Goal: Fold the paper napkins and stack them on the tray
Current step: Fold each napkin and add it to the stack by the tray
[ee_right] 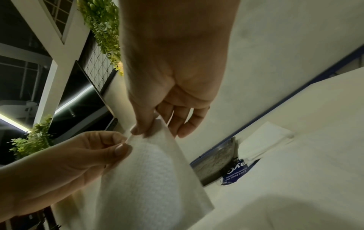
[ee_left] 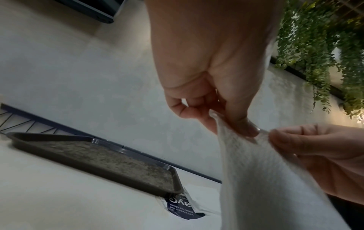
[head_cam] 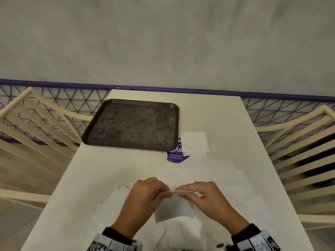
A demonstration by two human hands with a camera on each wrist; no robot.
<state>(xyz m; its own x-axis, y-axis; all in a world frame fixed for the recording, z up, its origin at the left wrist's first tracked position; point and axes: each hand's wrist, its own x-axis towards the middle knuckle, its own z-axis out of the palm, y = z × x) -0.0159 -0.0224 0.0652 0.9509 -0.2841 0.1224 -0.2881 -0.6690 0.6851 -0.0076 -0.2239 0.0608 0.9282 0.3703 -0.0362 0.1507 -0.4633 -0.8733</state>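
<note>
A white paper napkin (head_cam: 173, 208) hangs above the near part of the table, held by its top edge. My left hand (head_cam: 145, 193) pinches the left end of that edge and my right hand (head_cam: 203, 193) pinches the right end. The wrist views show the napkin (ee_left: 262, 179) (ee_right: 149, 175) draped down from thumb and fingers. The dark brown tray (head_cam: 132, 125) (ee_left: 110, 161) lies bare at the far left of the table. A folded white napkin (head_cam: 194, 143) (ee_right: 265, 138) lies just right of the tray. More flat white napkins (head_cam: 116, 201) lie on the table under and around my hands.
The white table (head_cam: 235, 124) ends at a purple-railed wire fence (head_cam: 54, 109) before a grey wall. A purple round sticker (head_cam: 176, 156) sits between tray and folded napkin. Cream slatted chairs (head_cam: 304, 160) stand on both sides. Green hanging plants (ee_left: 325, 46) show in the wrist views.
</note>
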